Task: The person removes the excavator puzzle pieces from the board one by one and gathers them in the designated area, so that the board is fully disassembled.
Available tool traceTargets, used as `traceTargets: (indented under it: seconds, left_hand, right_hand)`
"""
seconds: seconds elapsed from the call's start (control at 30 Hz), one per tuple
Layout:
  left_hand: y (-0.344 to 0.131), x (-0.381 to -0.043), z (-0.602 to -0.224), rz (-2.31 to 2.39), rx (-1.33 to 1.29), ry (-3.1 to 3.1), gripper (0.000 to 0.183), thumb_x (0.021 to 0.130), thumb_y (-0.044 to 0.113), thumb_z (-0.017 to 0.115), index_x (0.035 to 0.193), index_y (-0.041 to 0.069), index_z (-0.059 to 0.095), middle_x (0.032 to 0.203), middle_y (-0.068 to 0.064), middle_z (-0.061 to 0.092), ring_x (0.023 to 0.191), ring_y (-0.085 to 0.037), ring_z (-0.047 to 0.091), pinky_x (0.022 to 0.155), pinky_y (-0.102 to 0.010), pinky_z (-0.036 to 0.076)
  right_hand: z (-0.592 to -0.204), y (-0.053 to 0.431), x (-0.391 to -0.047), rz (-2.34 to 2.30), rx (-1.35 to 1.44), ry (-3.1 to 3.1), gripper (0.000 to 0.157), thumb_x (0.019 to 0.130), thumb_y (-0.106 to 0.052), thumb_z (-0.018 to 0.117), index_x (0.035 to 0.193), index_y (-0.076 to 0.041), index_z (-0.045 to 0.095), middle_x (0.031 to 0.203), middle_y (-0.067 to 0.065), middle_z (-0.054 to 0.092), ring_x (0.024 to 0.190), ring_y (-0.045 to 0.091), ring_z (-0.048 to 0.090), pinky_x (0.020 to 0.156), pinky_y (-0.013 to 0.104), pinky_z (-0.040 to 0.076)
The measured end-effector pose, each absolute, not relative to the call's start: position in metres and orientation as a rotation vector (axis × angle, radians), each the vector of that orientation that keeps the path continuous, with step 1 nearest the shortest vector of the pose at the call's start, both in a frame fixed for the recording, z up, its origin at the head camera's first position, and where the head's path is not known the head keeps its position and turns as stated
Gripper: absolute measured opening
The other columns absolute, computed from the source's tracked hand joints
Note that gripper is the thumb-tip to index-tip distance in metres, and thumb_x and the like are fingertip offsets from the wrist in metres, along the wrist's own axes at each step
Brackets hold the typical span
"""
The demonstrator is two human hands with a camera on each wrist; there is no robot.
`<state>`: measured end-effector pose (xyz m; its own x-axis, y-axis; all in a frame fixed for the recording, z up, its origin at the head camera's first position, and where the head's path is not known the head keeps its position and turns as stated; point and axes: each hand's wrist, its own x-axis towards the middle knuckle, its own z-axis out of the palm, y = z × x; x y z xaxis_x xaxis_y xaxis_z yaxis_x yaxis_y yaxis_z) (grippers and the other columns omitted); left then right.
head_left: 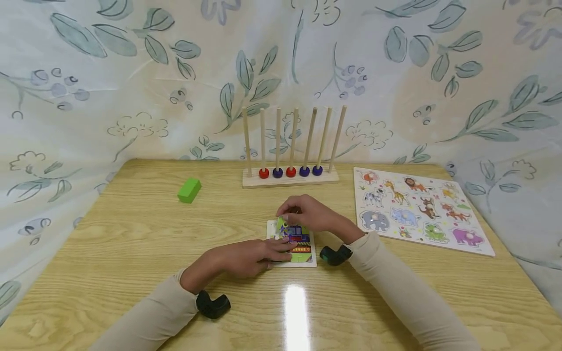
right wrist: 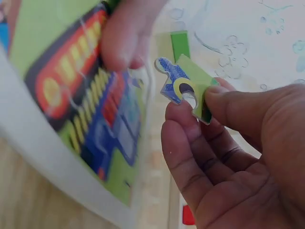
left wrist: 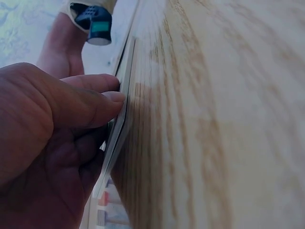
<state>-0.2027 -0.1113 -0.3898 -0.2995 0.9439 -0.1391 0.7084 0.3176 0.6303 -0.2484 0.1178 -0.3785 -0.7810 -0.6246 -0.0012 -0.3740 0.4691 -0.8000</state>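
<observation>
A small jigsaw puzzle in a white-edged tray lies on the table, with a red, blue and green vehicle picture. Across its left part rests my left hand, fingers extended over the picture. In the left wrist view the left thumb is against the tray's edge. My right hand is over the tray's far side and pinches a green and blue puzzle piece between thumb and fingers. The right wrist view shows the piece held off the tray, with a rounded knob and a notch.
Behind the puzzle stands a wooden peg rack with tall rods and several red and blue beads. A green block lies at the back left. To the right is an animal puzzle board. A patterned cloth hangs behind the table.
</observation>
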Motion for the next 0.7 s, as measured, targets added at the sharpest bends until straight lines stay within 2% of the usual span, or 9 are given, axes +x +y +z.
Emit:
traceTargets:
  seconds: [0.17, 0.33, 0.7]
  left_hand:
    - [-0.111, -0.203, -0.389, 0.636, 1.440, 2.095, 0.044, 0.101, 0.000, 0.045, 0.144, 0.004, 0.046, 0.158, -0.004, 0.027, 0.145, -0.022, 0.018, 0.115, -0.039, 0.019]
    - [-0.112, -0.202, -0.390, 0.627, 1.432, 2.097, 0.044, 0.101, 0.000, 0.044, 0.146, 0.003, 0.043, 0.158, -0.005, 0.027, 0.145, -0.023, 0.018, 0.115, -0.038, 0.019]
    - [-0.110, -0.201, -0.390, 0.608, 1.424, 2.110, 0.047, 0.101, 0.000, 0.043, 0.148, 0.004, 0.040, 0.158, -0.004, 0.025, 0.146, -0.022, 0.015, 0.115, -0.037, 0.018]
  right_hand:
    - [-0.371, 0.128, -0.249, -1.219, -0.810, 2.424, 0.021, 0.098, 0.000, 0.054, 0.113, 0.002, 0.069, 0.102, 0.007, 0.063, 0.085, 0.016, 0.065, 0.074, 0.029, 0.053]
    - [-0.369, 0.138, -0.249, -1.231, -0.789, 2.401, 0.023, 0.098, 0.000, 0.053, 0.116, 0.004, 0.067, 0.099, 0.008, 0.065, 0.084, 0.017, 0.064, 0.075, 0.030, 0.053]
    - [-0.369, 0.172, -0.245, -1.182, -0.820, 2.435, 0.018, 0.096, 0.003, 0.055, 0.105, 0.003, 0.070, 0.086, 0.007, 0.066, 0.075, 0.026, 0.062, 0.065, 0.030, 0.049]
